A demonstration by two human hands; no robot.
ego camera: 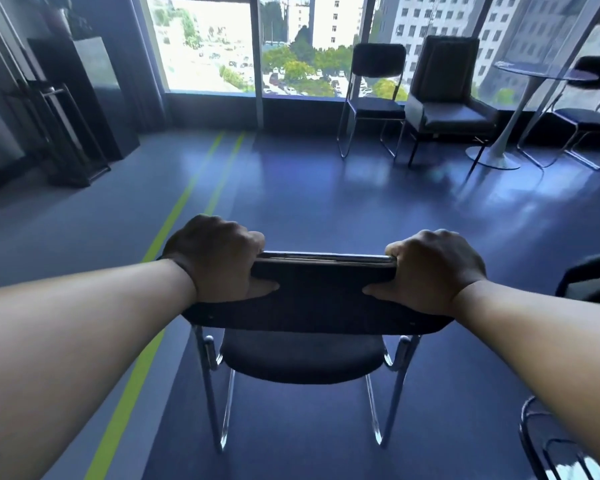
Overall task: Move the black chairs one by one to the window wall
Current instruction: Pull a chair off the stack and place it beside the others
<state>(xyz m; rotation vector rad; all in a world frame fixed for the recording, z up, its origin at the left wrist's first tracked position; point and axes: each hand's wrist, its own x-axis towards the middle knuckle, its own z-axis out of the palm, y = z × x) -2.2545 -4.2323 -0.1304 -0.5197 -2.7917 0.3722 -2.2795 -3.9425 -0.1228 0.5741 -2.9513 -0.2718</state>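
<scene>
Tech 1: Blue floor (291, 202) is shown running up to the window wall (208, 46), with two green lines (174, 216) marked at the left. The position of the black chair (323, 299) is requested.

Tech 2: It is located in the foreground, well apart from the window wall, with its backrest turned towards the camera. Whether its chrome legs are resting on the floor cannot be told.

Tech 1: The state of each grip is requested.

Tech 2: The left grip (219, 258) is closed round the left top corner of the backrest. Its fingers are curled over the top edge and the thumb is laid flat on the rear face. The right grip (433, 268) is closed likewise on the right top corner.

Tech 1: Items at the window wall are to be listed.

Tech 2: A second black chair (374, 95) is set against the glass, just beside a dark armchair (444, 95). A round glass-topped counter (541, 72) on a white pedestal is placed further right, with a third chair (589, 112) beyond it. A dark cabinet (80, 98) is stood at the left wall.
</scene>
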